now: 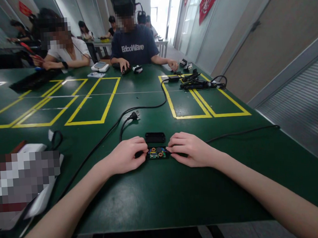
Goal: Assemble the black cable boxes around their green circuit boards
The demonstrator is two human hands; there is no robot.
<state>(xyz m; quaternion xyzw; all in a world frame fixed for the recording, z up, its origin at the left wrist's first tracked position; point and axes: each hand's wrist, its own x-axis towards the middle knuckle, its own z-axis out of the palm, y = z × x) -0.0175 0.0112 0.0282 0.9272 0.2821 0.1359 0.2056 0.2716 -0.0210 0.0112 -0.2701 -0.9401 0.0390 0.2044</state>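
A small opened power adapter lies on the green table with its green circuit board and copper coils showing. My left hand grips its left end with curled fingers. My right hand grips its right end the same way. Just behind it lies the adapter's black lid, apart from both hands. A black cable runs off from under each hand; the one on the left ends in a plug.
Yellow tape rectangles mark the table. A pile of black adapters and cables sits far right. Two people sit across the table with small devices by their hands. A blurred white object lies at the near left edge.
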